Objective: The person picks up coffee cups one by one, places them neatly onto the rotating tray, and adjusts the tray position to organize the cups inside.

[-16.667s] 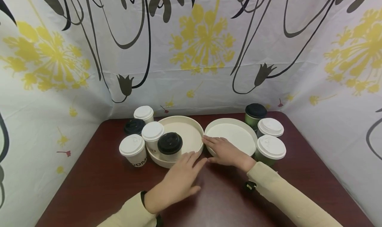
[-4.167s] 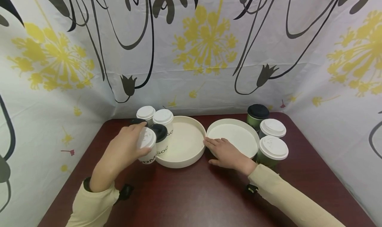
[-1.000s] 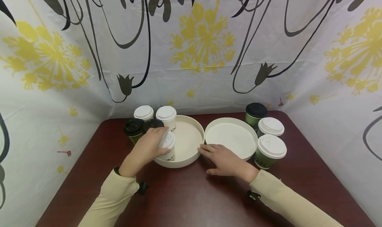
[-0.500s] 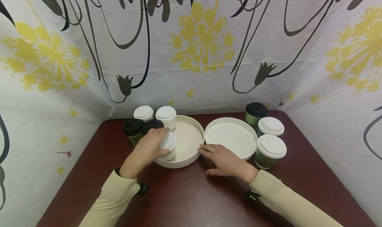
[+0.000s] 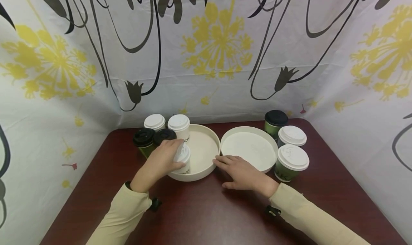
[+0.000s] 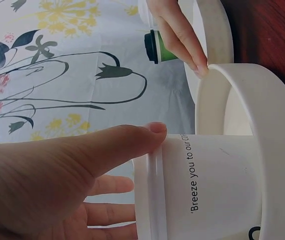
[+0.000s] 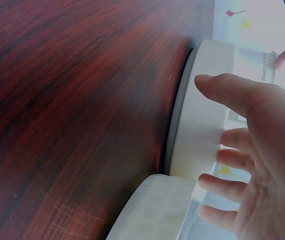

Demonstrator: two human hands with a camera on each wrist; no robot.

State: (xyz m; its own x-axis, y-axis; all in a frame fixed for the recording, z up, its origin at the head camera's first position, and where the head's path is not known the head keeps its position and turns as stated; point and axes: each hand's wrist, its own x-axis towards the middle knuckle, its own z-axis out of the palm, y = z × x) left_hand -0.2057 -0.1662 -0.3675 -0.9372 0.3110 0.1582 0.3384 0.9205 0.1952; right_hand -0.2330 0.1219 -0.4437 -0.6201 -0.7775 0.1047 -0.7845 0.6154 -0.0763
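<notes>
My left hand (image 5: 160,159) grips a white paper coffee cup (image 5: 184,159) by its white lid. The cup stands at the front left inside the cream round tray (image 5: 204,150); in the left wrist view the thumb lies on the lid's rim. Behind it in that tray are a black-lidded cup (image 5: 164,135), mostly hidden by the hand, and a white-lidded cup (image 5: 178,125). My right hand (image 5: 243,173) has its fingers extended, fingertips at the rims where this tray meets the white round tray (image 5: 249,148).
Left of the cream tray stand a green black-lidded cup (image 5: 144,139) and a white-lidded cup (image 5: 155,121). Several lidded cups, including a green white-lidded one (image 5: 291,162), line the white tray's right side. Patterned cloth (image 5: 206,59) encloses the dark red table (image 5: 206,216).
My left hand has brought the white-lidded cup from the table at left into the cream tray. The tray's other two cups stand farther back and left than at first. Little moved in the last second.
</notes>
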